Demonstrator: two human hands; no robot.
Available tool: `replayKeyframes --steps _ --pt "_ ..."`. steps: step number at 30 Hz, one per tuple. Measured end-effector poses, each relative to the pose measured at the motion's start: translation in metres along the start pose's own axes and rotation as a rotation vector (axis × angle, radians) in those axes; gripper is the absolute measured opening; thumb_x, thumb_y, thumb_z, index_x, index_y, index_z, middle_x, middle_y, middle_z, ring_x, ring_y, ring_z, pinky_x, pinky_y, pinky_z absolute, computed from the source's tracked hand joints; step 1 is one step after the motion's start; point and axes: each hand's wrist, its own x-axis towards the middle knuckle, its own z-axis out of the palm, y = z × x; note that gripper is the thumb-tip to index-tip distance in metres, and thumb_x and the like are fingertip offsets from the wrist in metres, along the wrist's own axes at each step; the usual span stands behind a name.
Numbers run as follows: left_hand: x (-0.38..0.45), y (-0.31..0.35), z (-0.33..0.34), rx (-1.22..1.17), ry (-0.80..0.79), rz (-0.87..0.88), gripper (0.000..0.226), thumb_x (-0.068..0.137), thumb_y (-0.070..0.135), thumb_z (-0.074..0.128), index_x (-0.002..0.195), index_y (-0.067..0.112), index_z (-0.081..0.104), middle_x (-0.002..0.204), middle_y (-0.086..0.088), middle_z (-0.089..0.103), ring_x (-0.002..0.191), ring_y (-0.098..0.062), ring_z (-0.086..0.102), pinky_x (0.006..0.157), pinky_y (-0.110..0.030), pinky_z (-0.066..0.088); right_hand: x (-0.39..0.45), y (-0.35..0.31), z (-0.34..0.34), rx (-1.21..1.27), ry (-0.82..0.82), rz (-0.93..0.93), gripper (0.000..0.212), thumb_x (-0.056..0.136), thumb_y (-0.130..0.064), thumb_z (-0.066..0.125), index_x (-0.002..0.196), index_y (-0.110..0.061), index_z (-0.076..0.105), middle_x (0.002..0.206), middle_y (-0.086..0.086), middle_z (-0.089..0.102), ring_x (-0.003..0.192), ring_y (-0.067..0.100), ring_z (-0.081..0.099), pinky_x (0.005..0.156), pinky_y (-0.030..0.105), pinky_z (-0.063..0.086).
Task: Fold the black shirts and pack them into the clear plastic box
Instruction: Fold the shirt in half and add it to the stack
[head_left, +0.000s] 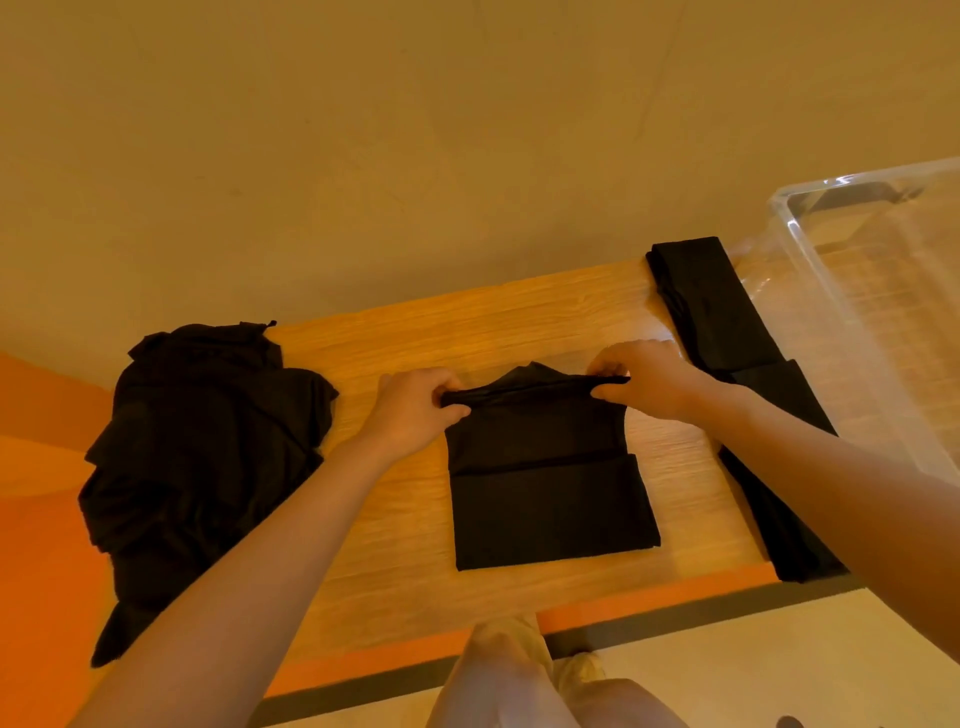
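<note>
1. Shirt in work, black, lies flat at centre of frame on the wooden table. Already narrowed to a rectangle; a horizontal step across its middle suggests an earlier fold layer underneath.
2. Far edge of that shirt is lifted off the table as a rolled lip, stretched between both hands. Likely reason: taut edge keeps the next fold straight when it comes toward the near hem.
3. Left hand, centre-left, pinches the left end of the lip, thumb under, fingers curled over the top.
4. Right hand, centre-right, pinches the right end, fingers curled over the cloth, thumb below. Both grips closed on fabric, neither spread.
5. Step judged: mid-fold, halving lengthwise. Shirt not yet packed.
6. Folded strips of black cloth, right of centre, run from upper right down to the table's near edge, just beside the box. Probably staged there for packing. Looks like two pieces end to end, but the forearm covers the join, so count uncertain.
7. Clear plastic box, upper right to right edge, open top, sits on the table. No black cloth visible inside the part that shows.
8. Unfolded pile, left of frame, crumpled black cloth hanging over the table's left edge. Kept apart from finished ones, I judge. Number of shirts in it cannot be told.
9. Counts: one shirt in hands, one pile, one box, two hands, folded pieces likely two.
10. Trouser legs of the person at bottom centre, standing at the table's near edge.
</note>
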Motion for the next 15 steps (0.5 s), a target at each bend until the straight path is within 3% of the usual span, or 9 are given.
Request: replayKeyframes --steps 2,6,10,15 --pt "-0.020 0.002 0.006 -0.045 0.056 0.055 0.021 0.084 0.025 0.073 0.082 0.039 0.057 0.084 0.023 0.056 0.091 -0.009 0.057 0.098 -0.046 0.041 -0.020 0.000 0.000 0.003 0.047 -0.058 0.020 0.088 -0.022 0.068 0.108 -0.019 0.067 0.105 -0.006 0.062 0.103 0.011 0.055 0.090 0.021 0.027" --pt "-0.067 -0.011 0.029 0.001 0.219 0.279 0.015 0.081 0.023 0.074 0.087 0.034 0.065 0.088 0.020 0.061 0.090 -0.009 0.060 0.091 -0.050 0.041 -0.063 0.012 0.016 -0.098 0.179 -0.224 0.012 0.084 -0.028 0.072 0.094 -0.030 0.065 0.100 -0.013 0.061 0.099 0.010 0.054 0.098 0.036 0.021" --pt "-0.105 -0.024 0.059 0.099 0.288 0.268 0.024 0.078 0.011 0.078 0.087 0.030 0.067 0.090 0.019 0.061 0.092 -0.001 0.050 0.080 -0.031 0.023 -0.098 0.027 0.046 -0.178 0.201 -0.361 0.016 0.082 -0.021 0.074 0.096 -0.027 0.069 0.096 -0.014 0.064 0.095 0.010 0.058 0.095 0.036 0.021" --pt "-0.125 -0.035 0.081 0.209 0.340 0.300 0.019 0.074 0.011 0.075 0.086 0.024 0.070 0.091 0.011 0.066 0.093 -0.002 0.048 0.075 -0.026 0.017 -0.119 0.038 0.073 -0.357 0.263 -0.522 0.019 0.073 -0.016 0.081 0.089 -0.022 0.073 0.091 -0.009 0.069 0.087 0.014 0.066 0.092 0.035 0.025"
